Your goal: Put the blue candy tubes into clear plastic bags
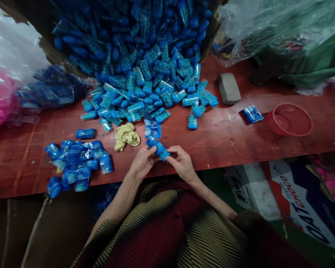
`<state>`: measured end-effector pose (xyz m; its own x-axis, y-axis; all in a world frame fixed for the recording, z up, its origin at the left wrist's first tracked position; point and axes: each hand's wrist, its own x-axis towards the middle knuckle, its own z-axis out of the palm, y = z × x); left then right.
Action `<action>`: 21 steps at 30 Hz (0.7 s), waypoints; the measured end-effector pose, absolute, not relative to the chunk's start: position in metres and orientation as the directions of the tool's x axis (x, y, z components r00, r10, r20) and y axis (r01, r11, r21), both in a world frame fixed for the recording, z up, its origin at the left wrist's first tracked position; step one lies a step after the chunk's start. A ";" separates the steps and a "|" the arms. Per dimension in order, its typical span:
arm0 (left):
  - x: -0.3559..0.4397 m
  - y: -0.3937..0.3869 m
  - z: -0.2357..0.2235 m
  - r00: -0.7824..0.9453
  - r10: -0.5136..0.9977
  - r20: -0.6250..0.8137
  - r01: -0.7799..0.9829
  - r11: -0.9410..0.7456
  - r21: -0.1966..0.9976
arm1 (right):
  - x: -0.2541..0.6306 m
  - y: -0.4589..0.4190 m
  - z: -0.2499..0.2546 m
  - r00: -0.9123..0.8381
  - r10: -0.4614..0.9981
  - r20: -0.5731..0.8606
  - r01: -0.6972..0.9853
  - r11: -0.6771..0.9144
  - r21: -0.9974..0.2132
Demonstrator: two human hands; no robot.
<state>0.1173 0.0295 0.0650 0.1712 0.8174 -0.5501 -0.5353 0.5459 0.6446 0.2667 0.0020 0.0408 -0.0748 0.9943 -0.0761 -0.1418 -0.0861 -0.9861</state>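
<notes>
A box point(304, 201) reads "C-HOCO"; left hand point(141, 162) and right hand point(181, 162) pinch one blue packet point(158, 148).

Bare forearms; a garment point(167, 230) striped fine in olive-tan and dark red, apparently short-sleeved, buttons down the front.
</notes>
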 end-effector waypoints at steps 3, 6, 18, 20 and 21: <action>0.113 0.031 0.064 0.244 0.812 -0.531 -0.565 0.564 0.602 | 0.269 0.008 0.040 -0.202 0.949 -0.242 -0.379 -0.303 -0.874; 0.116 0.029 0.062 0.227 0.809 -0.542 -0.631 0.546 0.551 | 0.268 0.011 0.041 -0.220 0.924 -0.312 -0.478 -0.381 -0.791; 0.120 0.024 0.067 0.227 0.763 -0.605 -0.583 0.604 0.543 | 0.271 0.018 0.040 -0.251 0.880 -0.404 -0.501 -0.475 -0.723; 0.119 0.023 0.066 0.196 0.765 -0.613 -0.563 0.600 0.569 | 0.271 0.017 0.041 -0.249 0.880 -0.404 -0.497 -0.474 -0.727; 0.121 0.022 0.065 0.158 0.765 -0.624 -0.571 0.586 0.575 | 0.271 0.016 0.041 -0.228 0.893 -0.388 -0.474 -0.450 -0.757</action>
